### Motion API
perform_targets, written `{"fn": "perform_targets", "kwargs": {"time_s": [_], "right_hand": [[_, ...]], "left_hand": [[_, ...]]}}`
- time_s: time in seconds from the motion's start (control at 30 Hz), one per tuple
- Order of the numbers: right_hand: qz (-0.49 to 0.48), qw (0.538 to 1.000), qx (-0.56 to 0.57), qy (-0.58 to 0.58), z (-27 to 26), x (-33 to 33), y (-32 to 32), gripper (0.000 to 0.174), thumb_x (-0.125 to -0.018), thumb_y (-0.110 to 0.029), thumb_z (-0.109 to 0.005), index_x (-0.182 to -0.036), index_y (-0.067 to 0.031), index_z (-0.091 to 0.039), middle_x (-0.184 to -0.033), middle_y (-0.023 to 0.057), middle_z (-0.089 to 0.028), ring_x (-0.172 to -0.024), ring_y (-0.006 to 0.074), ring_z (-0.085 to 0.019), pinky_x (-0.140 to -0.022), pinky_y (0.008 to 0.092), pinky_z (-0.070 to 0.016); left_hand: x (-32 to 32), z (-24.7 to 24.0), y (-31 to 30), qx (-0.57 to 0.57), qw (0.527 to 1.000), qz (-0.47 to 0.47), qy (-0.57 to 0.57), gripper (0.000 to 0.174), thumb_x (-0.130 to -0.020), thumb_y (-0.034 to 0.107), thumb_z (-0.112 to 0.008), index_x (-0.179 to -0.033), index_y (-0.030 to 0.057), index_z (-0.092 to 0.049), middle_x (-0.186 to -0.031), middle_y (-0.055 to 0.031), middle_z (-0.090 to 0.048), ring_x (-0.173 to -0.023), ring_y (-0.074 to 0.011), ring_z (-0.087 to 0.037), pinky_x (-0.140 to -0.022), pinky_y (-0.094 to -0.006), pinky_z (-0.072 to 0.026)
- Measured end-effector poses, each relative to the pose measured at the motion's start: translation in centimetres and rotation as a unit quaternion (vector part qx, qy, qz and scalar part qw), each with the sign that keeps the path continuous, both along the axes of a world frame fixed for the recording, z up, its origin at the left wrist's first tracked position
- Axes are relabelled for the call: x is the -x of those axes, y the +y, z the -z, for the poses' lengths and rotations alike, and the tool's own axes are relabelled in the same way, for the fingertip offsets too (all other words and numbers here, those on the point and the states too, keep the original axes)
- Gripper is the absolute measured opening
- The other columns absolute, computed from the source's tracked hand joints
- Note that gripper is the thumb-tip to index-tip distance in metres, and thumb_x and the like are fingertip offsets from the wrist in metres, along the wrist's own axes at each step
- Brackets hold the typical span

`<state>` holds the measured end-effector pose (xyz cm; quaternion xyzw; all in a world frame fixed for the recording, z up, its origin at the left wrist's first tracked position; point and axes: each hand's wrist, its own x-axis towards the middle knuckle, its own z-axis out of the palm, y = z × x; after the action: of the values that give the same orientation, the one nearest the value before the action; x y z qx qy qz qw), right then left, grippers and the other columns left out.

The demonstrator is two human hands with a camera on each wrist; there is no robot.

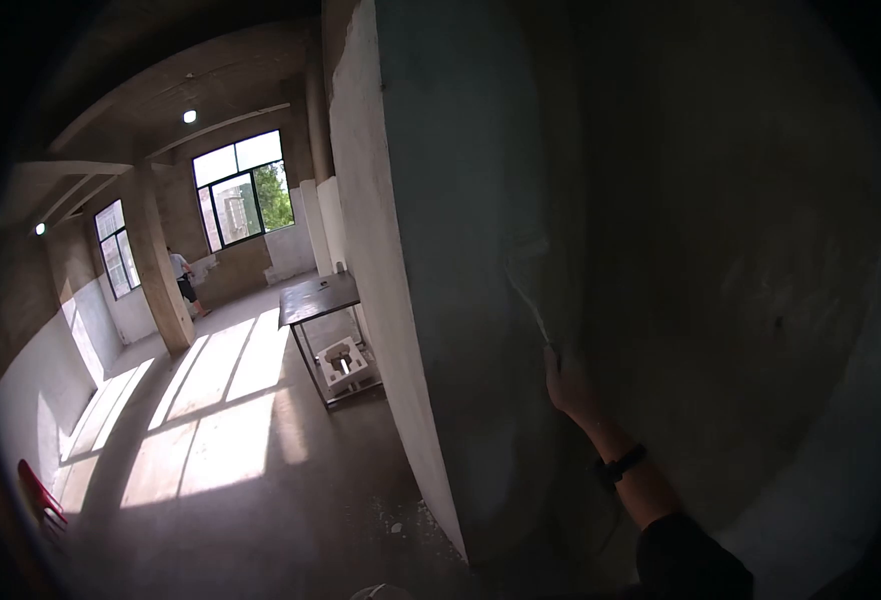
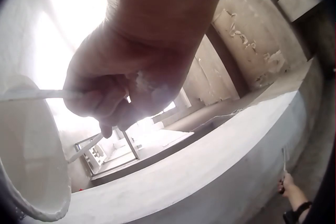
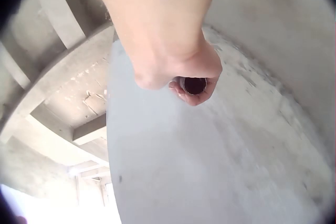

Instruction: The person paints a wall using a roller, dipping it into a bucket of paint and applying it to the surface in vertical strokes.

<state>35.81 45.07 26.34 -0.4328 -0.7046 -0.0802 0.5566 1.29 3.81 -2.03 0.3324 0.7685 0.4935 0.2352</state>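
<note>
My right hand (image 1: 568, 385) grips the handle of a paint roller against the dim wall. The paint roller (image 1: 530, 300) reaches up and left from the fist, its thin frame ending in a small pale head at the wall. From the right wrist view, the fingers curl round a tube-like handle (image 3: 195, 86) with a dark hollow end. My left hand (image 2: 142, 66), outside the head view, has its fingers curled round the thin white handle (image 2: 37, 95) of a white bucket. The bucket (image 2: 60, 203) hangs beside that hand, its round mouth partly in view.
A wall edge (image 1: 405, 270) stands left of the roller. Beyond it, a metal-framed table (image 1: 318, 297) holds a white moulded block (image 1: 342, 364) on its lower level. Another person (image 1: 182, 275) stands near the far window. Something red (image 1: 40, 492) lies at lower left.
</note>
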Motion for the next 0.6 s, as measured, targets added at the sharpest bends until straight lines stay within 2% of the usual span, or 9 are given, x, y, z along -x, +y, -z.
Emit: {"fn": "perform_targets", "kwargs": {"time_s": [0.03,0.1,0.13,0.2,0.33,0.4,0.43,0.5,0.6], "right_hand": [[0.002,1.0,0.02,-0.002,1.0,0.0,-1.6,0.035,-0.095,-0.022,-0.047,-0.107,0.0081,-0.059,-0.104,0.0326,-0.059,-0.1,0.042,-0.058,-0.086,0.0429,-0.0455],[-0.024,0.947,0.318,0.031,3.2,-0.1,-5.1,0.04,-0.096,-0.029,-0.044,-0.104,0.0072,-0.059,-0.1,0.0337,-0.059,-0.095,0.0433,-0.059,-0.08,0.0442,-0.0476],[-0.02,0.94,0.34,0.026,6.4,-0.7,-4.6,0.04,-0.096,-0.029,-0.044,-0.104,0.0072,-0.059,-0.1,0.0337,-0.059,-0.095,0.0433,-0.059,-0.08,0.0442,-0.0476],[-0.073,0.973,0.219,-0.026,14.6,-2.0,-2.6,0.05,-0.097,-0.038,-0.04,-0.103,0.0071,-0.06,-0.101,0.0338,-0.059,-0.096,0.0432,-0.059,-0.081,0.0444,-0.0471],[-0.06,0.945,0.318,0.047,20.1,-1.3,-4.5,0.05,-0.097,-0.038,-0.04,-0.104,0.0082,-0.059,-0.101,0.0337,-0.059,-0.098,0.0436,-0.058,-0.082,0.0431,-0.0472],[-0.019,0.976,0.212,0.051,23.4,-1.2,-4.5,0.042,-0.096,-0.03,-0.044,-0.106,0.0082,-0.059,-0.102,0.0327,-0.06,-0.097,0.0435,-0.059,-0.084,0.0421,-0.0477],[-0.02,0.973,0.226,0.048,23.8,-1.5,-4.7,0.042,-0.096,-0.03,-0.044,-0.106,0.0082,-0.059,-0.102,0.0327,-0.06,-0.097,0.0435,-0.059,-0.084,0.0421,-0.0477],[-0.049,0.989,0.141,0.023,22.9,-1.5,-3.9,0.046,-0.098,-0.03,-0.04,-0.124,0.0062,-0.051,-0.123,0.0231,-0.057,-0.115,0.0352,-0.054,-0.101,0.0391,-0.0402],[-0.107,0.988,0.103,0.049,17.6,-1.4,-1.5,0.042,-0.097,-0.027,-0.044,-0.119,0.0073,-0.056,-0.122,0.0208,-0.059,-0.115,0.0316,-0.055,-0.101,0.0374,-0.0414]], "left_hand": [[-0.4,-1.1,0.0,0.042,0.998,0.0,-0.041,0.035,-0.089,0.033,-0.058,-0.08,-0.0014,-0.062,-0.057,-0.0032,-0.05,-0.048,-0.0138,-0.045,-0.044,-0.0298,-0.0362],[-0.8,-3.3,0.5,0.15,0.984,-0.053,-0.076,0.032,-0.09,0.024,-0.059,-0.073,-0.0026,-0.065,-0.054,-0.003,-0.051,-0.042,-0.0113,-0.047,-0.039,-0.0279,-0.0374],[-0.7,-2.5,0.5,0.154,0.985,-0.062,-0.052,0.032,-0.088,0.026,-0.059,-0.077,-0.0035,-0.067,-0.058,-0.0092,-0.057,-0.051,-0.0147,-0.053,-0.048,-0.0314,-0.041],[-1.6,-1.8,0.1,0.133,0.988,-0.069,-0.03,0.034,-0.087,0.027,-0.059,-0.079,-0.0049,-0.068,-0.061,-0.0148,-0.061,-0.058,-0.0177,-0.058,-0.055,-0.0349,-0.0437],[-3.1,-4.6,0.6,0.126,0.989,-0.063,-0.037,0.035,-0.09,0.025,-0.058,-0.078,-0.0057,-0.067,-0.057,-0.01,-0.057,-0.054,-0.0141,-0.053,-0.052,-0.0319,-0.0408],[-4.0,-5.4,0.8,0.145,0.986,-0.066,-0.048,0.034,-0.091,0.025,-0.057,-0.078,-0.0055,-0.067,-0.057,-0.0083,-0.056,-0.054,-0.013,-0.051,-0.051,-0.0308,-0.0401],[-4.1,-4.9,1.0,0.138,0.988,-0.058,-0.047,0.034,-0.091,0.025,-0.057,-0.079,-0.0051,-0.066,-0.057,-0.007,-0.056,-0.053,-0.0119,-0.051,-0.051,-0.0297,-0.0395],[-4.5,-5.1,1.2,0.134,0.989,-0.051,-0.046,0.034,-0.092,0.026,-0.057,-0.079,-0.0047,-0.066,-0.057,-0.0057,-0.055,-0.053,-0.0108,-0.05,-0.05,-0.0287,-0.0389],[-5.6,-5.8,2.0,0.132,0.989,-0.041,-0.049,0.034,-0.092,0.026,-0.058,-0.078,-0.0044,-0.066,-0.056,-0.0041,-0.054,-0.053,-0.0096,-0.049,-0.049,-0.0277,-0.0383]]}}
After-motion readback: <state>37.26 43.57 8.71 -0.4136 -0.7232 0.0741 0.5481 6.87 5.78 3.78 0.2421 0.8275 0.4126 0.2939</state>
